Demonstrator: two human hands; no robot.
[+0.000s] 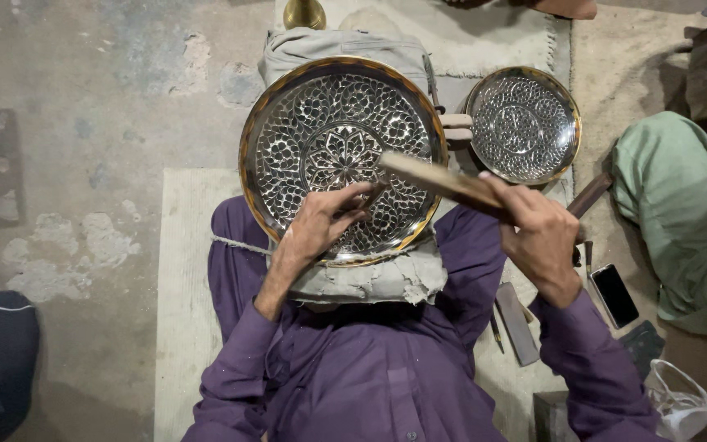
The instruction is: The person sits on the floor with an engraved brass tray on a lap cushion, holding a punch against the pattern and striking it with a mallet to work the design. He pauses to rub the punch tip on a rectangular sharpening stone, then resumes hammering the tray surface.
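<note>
Below, we set down what we saw.
Floor: we sat on a rough, patched concrete floor [83,123], with a pale mat [182,270] under our purple-clad legs and a beige rug [468,37] beyond.
Support: a lump of grey pitch [386,282], wrapped above in grey cloth [321,45], lay on our lap and carried the work.
Large tray: the large engraved tray [321,123], round, silver with a brass rim and floral piercing-like pattern, rested tilted on the pitch, straight before us.
Left hand: our left hand [317,229] lay on the tray's lower face, its grip closed around a thin chisel [367,199] whose tip touched the pattern.
Right hand: our right hand [538,237] had its grip clamped on the hammer [443,180], a wooden-handled one raised just above the chisel's head.
Small tray: a smaller engraved tray [524,124] of the same make lay on the rug to the right, apart from the large one.
Loose tools: a flat stone-like bar [517,323] and a slim punch [496,334] lay beside our right leg.
Phone: a dark phone [615,295] lay further right.
Neighbours: someone in green cloth [681,213] sat at the right; a dark socked foot [2,352] showed at the left.
Brass: a brass base [304,12] stood at the top edge.
</note>
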